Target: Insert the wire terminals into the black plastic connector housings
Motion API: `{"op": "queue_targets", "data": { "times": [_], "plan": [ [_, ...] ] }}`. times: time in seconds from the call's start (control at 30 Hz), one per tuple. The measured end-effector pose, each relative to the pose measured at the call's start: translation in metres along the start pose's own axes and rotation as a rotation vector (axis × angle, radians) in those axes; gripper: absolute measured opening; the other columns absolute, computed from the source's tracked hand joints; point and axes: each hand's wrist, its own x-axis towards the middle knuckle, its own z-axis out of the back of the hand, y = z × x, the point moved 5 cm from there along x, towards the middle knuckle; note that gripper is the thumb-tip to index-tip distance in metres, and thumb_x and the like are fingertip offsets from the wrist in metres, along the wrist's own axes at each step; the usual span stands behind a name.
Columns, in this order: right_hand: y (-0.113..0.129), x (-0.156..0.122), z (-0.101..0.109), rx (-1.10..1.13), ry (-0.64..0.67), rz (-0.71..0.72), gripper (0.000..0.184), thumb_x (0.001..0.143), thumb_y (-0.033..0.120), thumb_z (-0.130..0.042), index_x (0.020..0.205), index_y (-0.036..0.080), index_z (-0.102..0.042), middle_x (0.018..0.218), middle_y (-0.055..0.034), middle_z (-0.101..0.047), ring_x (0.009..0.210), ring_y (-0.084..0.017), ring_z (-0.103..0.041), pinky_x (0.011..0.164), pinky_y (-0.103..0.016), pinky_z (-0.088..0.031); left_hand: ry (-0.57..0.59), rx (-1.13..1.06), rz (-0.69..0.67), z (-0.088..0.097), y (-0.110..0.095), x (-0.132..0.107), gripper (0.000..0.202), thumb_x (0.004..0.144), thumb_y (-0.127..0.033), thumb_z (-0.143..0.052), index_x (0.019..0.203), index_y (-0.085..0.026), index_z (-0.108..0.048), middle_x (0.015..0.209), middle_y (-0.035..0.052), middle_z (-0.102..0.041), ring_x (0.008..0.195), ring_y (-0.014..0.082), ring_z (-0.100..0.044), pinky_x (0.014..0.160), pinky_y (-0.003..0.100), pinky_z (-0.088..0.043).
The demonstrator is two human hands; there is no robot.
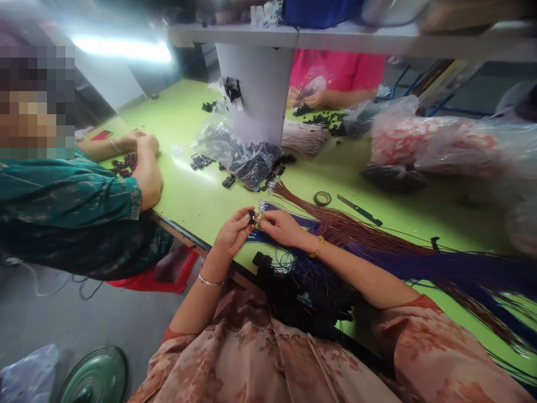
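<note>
My left hand (233, 232) pinches a small black plastic connector (251, 216) between thumb and fingertips, above the near edge of the table. Close beside it, my right hand (280, 226) has its fingers pinched on a thin wire end at the connector; whether the end sits inside it is too small to tell. Under my right hand and forearm lies a bundle of blue wires (377, 257) with metal-tipped ends. A bundle of brown wires (331, 221) runs just behind it. By my lap, a heap of black connectors with wires (310, 296) lies at the table edge.
A roll of black tape (322, 198) and a dark flat blade (359, 210) lie beyond the wires. Plastic bags of black parts (255, 162) stand against a white post (255, 101). One co-worker's arm (146, 173) rests at left; another person in pink (335, 73) works opposite.
</note>
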Motion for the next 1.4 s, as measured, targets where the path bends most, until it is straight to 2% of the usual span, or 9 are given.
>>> {"op": "queue_targets", "data": {
  "times": [0.3,0.5,0.63,0.77,0.87,1.0,1.2,1.4],
  "plan": [
    [0.004,-0.002,0.003,-0.094,-0.008,0.009,0.025,0.083,0.021,-0.046,0.058,0.018,-0.044,0.054,0.0049,-0.040,0.054,-0.009,-0.032,0.055,-0.025,-0.020,-0.012,0.032,0.012,0.001,0.003,0.000,0.026,0.069,-0.012,-0.075,0.094,-0.015,-0.070,0.087,0.0045,-0.070,0.074,0.0098,-0.063,0.069,0.020,-0.053],
    [0.003,-0.002,0.000,-0.203,0.027,-0.008,0.025,0.083,0.020,-0.046,0.059,0.017,-0.048,0.056,0.0029,-0.046,0.054,-0.010,-0.034,0.055,-0.025,-0.021,-0.070,0.075,-0.035,0.000,0.006,-0.003,0.035,0.058,-0.016,-0.084,0.091,-0.015,-0.070,0.076,0.0007,-0.069,0.062,0.0060,-0.061,0.061,0.016,-0.050],
    [0.001,-0.005,-0.008,-0.444,0.086,0.062,0.024,0.089,0.022,-0.044,0.071,0.015,-0.058,0.069,-0.0040,-0.059,0.061,-0.013,-0.042,0.060,-0.027,-0.025,-0.119,0.151,-0.045,0.004,0.013,-0.004,0.036,0.057,-0.017,-0.085,0.090,-0.013,-0.068,0.069,-0.0008,-0.066,0.056,0.0054,-0.058,0.056,0.017,-0.048],
    [-0.001,-0.005,-0.016,-0.633,0.147,0.115,0.022,0.090,0.023,-0.044,0.088,0.011,-0.062,0.085,-0.0117,-0.065,0.072,-0.018,-0.051,0.066,-0.029,-0.029,-0.194,0.085,-0.028,0.010,0.020,-0.002,0.033,0.057,-0.016,-0.084,0.085,-0.014,-0.066,0.072,-0.0001,-0.067,0.060,0.0064,-0.059,0.057,0.018,-0.048],
    [-0.004,-0.003,-0.013,-0.575,0.129,0.087,0.022,0.090,0.022,-0.043,0.084,0.013,-0.062,0.082,-0.0099,-0.065,0.070,-0.017,-0.051,0.064,-0.028,-0.029,-0.217,0.099,-0.054,0.009,0.020,0.000,0.032,0.058,-0.015,-0.083,0.085,-0.013,-0.066,0.073,-0.0003,-0.067,0.060,0.0063,-0.059,0.058,0.019,-0.049],
    [-0.007,-0.001,-0.005,-0.353,0.053,0.012,0.022,0.088,0.021,-0.045,0.072,0.015,-0.060,0.068,-0.0045,-0.061,0.062,-0.014,-0.047,0.061,-0.026,-0.028,-0.200,0.090,-0.061,0.006,0.017,0.001,0.031,0.061,-0.016,-0.082,0.086,-0.014,-0.065,0.074,-0.0009,-0.066,0.062,0.0064,-0.060,0.060,0.019,-0.050],
    [-0.004,-0.003,0.002,-0.149,-0.046,0.012,0.009,0.083,0.021,-0.050,0.079,0.015,-0.057,0.066,-0.0009,-0.059,0.061,-0.012,-0.047,0.060,-0.024,-0.030,-0.173,0.066,-0.035,0.007,0.016,0.002,0.030,0.062,-0.016,-0.082,0.087,-0.015,-0.065,0.077,-0.0009,-0.066,0.064,0.0056,-0.061,0.063,0.018,-0.051],
    [-0.003,-0.002,0.001,-0.097,-0.051,0.002,0.009,0.080,0.021,-0.050,0.075,0.016,-0.056,0.066,-0.0004,-0.058,0.060,-0.011,-0.046,0.059,-0.023,-0.030,-0.168,0.068,-0.037,0.009,0.016,0.000,0.030,0.063,-0.016,-0.082,0.088,-0.016,-0.064,0.079,-0.0014,-0.067,0.067,0.0055,-0.062,0.066,0.018,-0.051]
  ]
}}
